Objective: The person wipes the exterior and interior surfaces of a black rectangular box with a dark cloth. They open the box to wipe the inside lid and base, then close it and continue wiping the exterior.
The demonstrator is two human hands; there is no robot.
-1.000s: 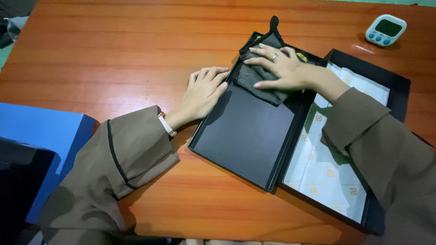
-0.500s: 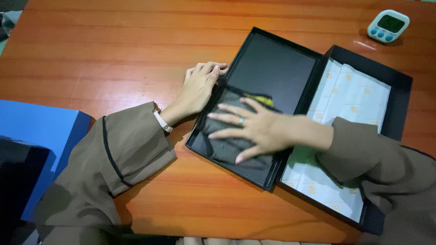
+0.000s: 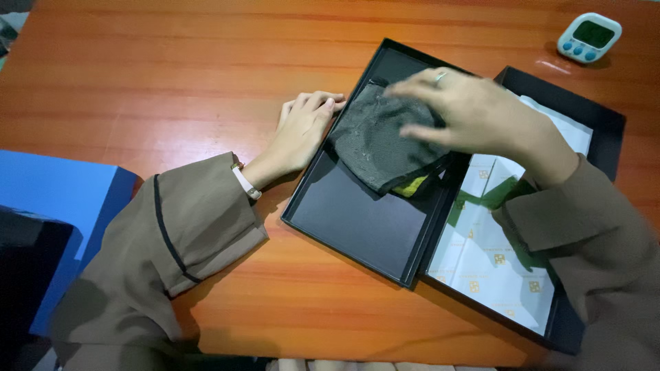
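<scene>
The right hand [image 3: 474, 113] is gripping a dark grey cloth with a yellow-green edge [image 3: 385, 144], its fingers closed on the cloth's upper right part, and is holding it over the far half of a shallow black rectangular box lid [image 3: 357, 220]. The cloth is spreading out below and to the left of that hand; its lower corner, where the yellow-green edge is showing, is hanging just above the inside of the lid. The hand itself is blurred, and a ring is showing on one finger.

The left hand [image 3: 299, 130] is lying flat on the polished reddish-brown wooden table [image 3: 172, 82], palm down with the fingers loosely together and holding nothing. Its fingertips are resting against the lid's left rim, just beside the near edge of the cloth.

The lid is sitting open side up, touching a deeper black box [image 3: 605, 130] on its right. That box is lined with white tissue paper printed with small gold squares [image 3: 491, 251], and a green ribbon [image 3: 491, 196] is lying across the paper under the right forearm.

Both arms are wearing wide brown sleeves, and a pale band is circling the left wrist. A small white digital timer with blue buttons [image 3: 588, 38] is standing at the table's far right corner, well apart from the boxes. A blue box [image 3: 62, 199] is occupying the near left.
</scene>
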